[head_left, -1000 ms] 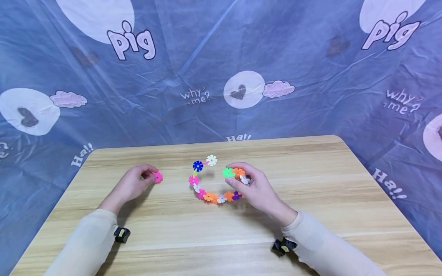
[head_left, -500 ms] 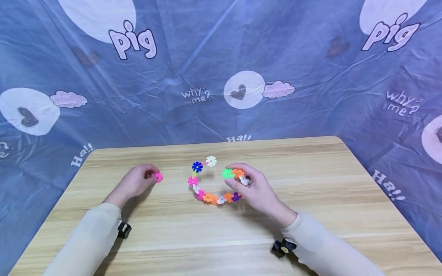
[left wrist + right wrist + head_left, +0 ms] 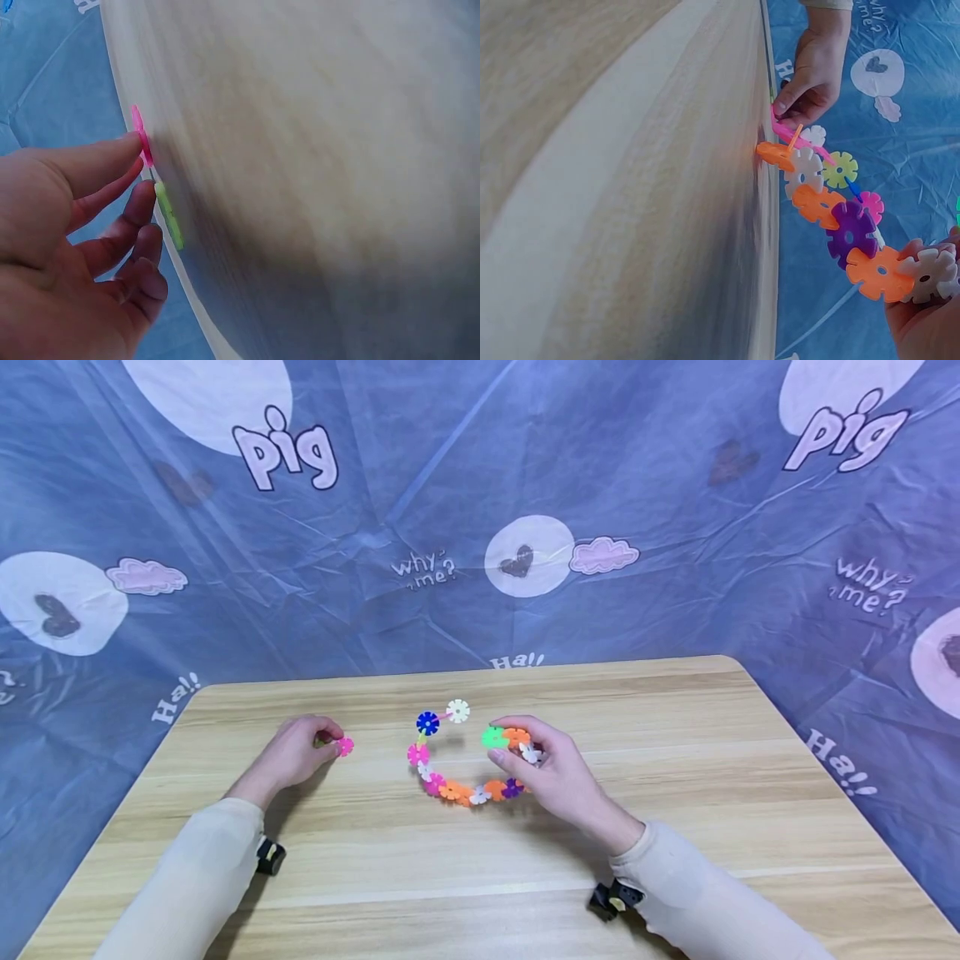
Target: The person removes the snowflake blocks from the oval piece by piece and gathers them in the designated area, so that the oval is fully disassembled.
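At the left of the table my left hand (image 3: 296,752) pinches a pink snowflake disc (image 3: 346,746). A yellow-green snowflake disc (image 3: 169,216) is by the fingertips in the left wrist view; whether it is gripped too I cannot tell. My right hand (image 3: 558,777) holds one end of a curved chain of linked snowflake discs, with thumb and fingers at the green disc (image 3: 494,737). Past it the chain runs through orange, white and purple discs (image 3: 850,234), then round to a blue disc (image 3: 427,723) and a cream disc (image 3: 457,711) at the other end. The palm hides part of the chain.
The wooden table (image 3: 450,877) has its far edge before a blue printed cloth (image 3: 450,485). A black wrist camera (image 3: 271,856) sits on the left sleeve, another black camera (image 3: 615,897) on the right.
The left forearm has shifted slightly to the right, and a bit of yellow-green now shows between the left fingers. The chain's free end has dipped slightly; the right hand is almost still.
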Demonstrator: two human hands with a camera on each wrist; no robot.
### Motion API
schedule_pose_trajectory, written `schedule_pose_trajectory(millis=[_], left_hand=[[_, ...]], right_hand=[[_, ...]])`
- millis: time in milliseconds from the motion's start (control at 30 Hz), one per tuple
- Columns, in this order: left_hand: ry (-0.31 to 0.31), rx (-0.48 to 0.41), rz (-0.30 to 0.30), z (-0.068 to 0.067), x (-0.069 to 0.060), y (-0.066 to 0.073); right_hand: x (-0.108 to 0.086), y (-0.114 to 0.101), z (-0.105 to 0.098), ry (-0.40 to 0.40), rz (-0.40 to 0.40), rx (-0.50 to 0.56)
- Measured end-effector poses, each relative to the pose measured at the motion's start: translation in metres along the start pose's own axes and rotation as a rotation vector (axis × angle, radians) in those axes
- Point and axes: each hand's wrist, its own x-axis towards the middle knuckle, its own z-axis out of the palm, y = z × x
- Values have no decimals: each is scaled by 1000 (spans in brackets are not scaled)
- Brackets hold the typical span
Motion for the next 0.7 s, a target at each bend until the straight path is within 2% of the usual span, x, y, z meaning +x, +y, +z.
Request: schedule_pose_trajectory(millis=[200, 400, 600, 700], left_hand=[[0, -8, 2, -3, 3, -2], [-1, -86, -36, -8, 0, -2], [32, -165, -60, -11, -3, 6], [64, -221, -38, -10, -6, 13]], right_hand=[[2, -1, 0, 3, 5, 13], [3, -1, 1, 11, 13, 13], [5, -2, 2, 17, 17, 9], [6, -2, 3, 13, 12, 18]])
